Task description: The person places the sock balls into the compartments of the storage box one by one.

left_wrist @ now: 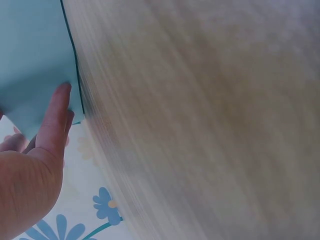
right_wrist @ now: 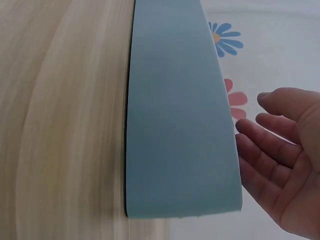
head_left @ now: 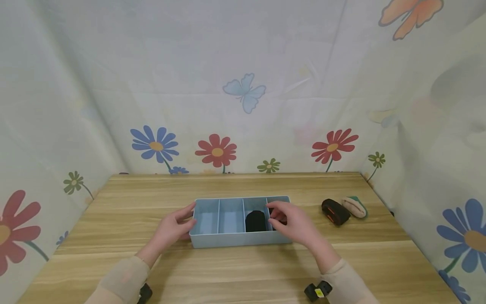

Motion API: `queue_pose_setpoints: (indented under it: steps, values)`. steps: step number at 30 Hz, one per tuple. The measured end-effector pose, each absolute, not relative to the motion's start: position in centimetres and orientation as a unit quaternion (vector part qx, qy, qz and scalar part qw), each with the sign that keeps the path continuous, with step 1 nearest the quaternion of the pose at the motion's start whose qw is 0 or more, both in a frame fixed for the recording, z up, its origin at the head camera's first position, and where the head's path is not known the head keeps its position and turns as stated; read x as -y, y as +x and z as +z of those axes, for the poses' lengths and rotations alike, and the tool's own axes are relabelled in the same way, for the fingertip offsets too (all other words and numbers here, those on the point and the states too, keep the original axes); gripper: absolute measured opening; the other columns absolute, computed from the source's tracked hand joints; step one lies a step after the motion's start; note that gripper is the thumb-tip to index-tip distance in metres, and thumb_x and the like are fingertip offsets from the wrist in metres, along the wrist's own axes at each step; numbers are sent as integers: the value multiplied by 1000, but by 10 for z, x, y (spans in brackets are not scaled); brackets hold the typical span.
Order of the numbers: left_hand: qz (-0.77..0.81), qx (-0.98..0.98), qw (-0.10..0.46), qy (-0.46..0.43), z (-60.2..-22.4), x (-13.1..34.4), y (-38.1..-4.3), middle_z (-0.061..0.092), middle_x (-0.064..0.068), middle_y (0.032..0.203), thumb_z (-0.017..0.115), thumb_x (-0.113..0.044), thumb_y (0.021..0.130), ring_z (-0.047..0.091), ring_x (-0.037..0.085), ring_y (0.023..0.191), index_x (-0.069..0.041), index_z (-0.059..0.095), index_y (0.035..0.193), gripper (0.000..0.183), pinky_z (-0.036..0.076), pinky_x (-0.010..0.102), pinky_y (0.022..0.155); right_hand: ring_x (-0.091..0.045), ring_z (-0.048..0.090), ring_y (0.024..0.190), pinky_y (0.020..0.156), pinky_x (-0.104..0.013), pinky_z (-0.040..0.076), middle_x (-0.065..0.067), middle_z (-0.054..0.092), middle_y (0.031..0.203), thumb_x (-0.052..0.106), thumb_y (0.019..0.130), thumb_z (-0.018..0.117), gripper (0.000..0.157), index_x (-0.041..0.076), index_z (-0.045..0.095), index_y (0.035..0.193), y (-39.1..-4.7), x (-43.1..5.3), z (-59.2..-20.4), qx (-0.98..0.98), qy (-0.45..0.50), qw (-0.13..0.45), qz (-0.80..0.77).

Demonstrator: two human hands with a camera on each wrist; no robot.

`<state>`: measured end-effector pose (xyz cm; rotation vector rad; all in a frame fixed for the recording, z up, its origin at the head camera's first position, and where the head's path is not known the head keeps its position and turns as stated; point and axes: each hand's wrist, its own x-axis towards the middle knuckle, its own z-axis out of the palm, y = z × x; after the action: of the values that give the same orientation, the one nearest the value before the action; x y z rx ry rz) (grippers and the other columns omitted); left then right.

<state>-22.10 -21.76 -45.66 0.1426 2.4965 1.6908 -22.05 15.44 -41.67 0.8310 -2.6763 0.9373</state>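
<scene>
A light blue divided box [head_left: 224,240] stands on the wooden table in front of me. My left hand [head_left: 172,226] holds its left end, thumb and index finger at the rim and other fingers on the outside. In the left wrist view a finger [left_wrist: 56,120] lies along the blue wall. My right hand [head_left: 294,221] reaches over the rightmost compartment, thumb and index finger apart. A black folded cloth bundle [head_left: 256,221] sits in the compartment beside it. Something dark [head_left: 279,227] in the rightmost compartment is mostly hidden by the right hand.
To the right of the box lie a black rolled bundle with an orange stripe [head_left: 336,212] and a beige and green bundle [head_left: 355,207], close together. A flowered cloth [head_left: 243,126] hangs behind the wooden table [head_left: 228,278] and at both sides.
</scene>
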Motion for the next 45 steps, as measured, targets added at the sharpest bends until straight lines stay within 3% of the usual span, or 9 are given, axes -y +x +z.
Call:
queue_pose_setpoints:
  steps: [12, 30, 41, 45]
  values:
    - [560, -825, 58, 47, -457, 218, -221, 44, 29, 146, 63, -11, 97, 49, 43, 129, -11, 39, 153, 61, 58, 40, 81, -15, 66, 93, 86, -40, 56, 2, 69, 101, 18, 88, 78, 44, 6, 63, 128, -219, -192, -415, 900, 292, 89, 312]
    - [555, -829, 55, 48, -457, 217, -220, 45, 29, 145, 65, -14, 97, 49, 43, 128, -11, 40, 153, 61, 59, 39, 80, -18, 63, 105, 91, -50, 50, 4, 70, 111, 19, 79, 85, 57, 9, 63, 130, -226, -251, -426, 900, 324, 133, 260]
    - [558, -827, 52, 47, -457, 217, -220, 45, 29, 144, 66, -15, 96, 50, 43, 128, -11, 41, 152, 61, 59, 39, 79, -20, 61, 108, 90, -40, 50, -2, 67, 119, 13, 75, 87, 60, 8, 63, 130, -229, -283, -425, 891, 358, 148, 237]
    - [556, -829, 50, 47, -457, 218, -220, 46, 29, 144, 65, -14, 96, 50, 43, 128, -10, 41, 152, 61, 59, 39, 79, -26, 61, 112, 92, -45, 48, -5, 66, 123, 16, 74, 88, 61, 7, 64, 129, -232, -294, -425, 900, 343, 152, 219]
